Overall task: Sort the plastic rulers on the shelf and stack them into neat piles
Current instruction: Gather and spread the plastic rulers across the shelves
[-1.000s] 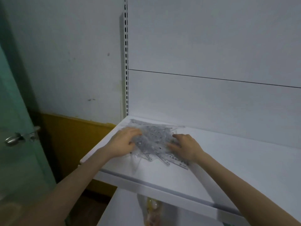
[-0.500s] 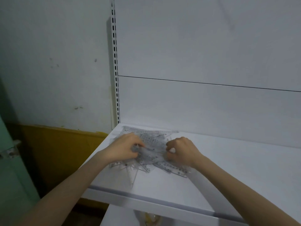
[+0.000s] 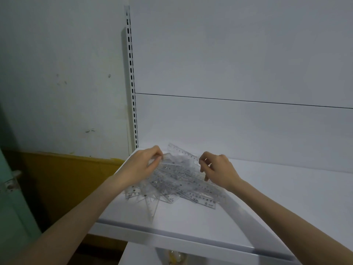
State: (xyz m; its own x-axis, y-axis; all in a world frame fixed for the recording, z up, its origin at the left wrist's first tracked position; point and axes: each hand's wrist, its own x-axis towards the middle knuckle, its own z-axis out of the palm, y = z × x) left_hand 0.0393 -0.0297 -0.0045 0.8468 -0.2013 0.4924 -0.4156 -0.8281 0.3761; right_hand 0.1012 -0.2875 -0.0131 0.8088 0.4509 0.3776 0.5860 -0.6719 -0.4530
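Clear plastic rulers [image 3: 177, 180] with dark printed scales are lying in a crisscrossed heap at the shelf's [image 3: 267, 197] back left corner. We are pinching the heap's left side with the left hand [image 3: 142, 166] and curling the right hand [image 3: 217, 169] round its right. One ruler tip is pointing toward the shelf's front lip, and open shelf is stretching rightward.

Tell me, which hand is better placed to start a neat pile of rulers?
Right, probably. The right hand pinches a top ruler by its end, with bare shelf beside it; the left hand grips rulers at the shelf's edge.
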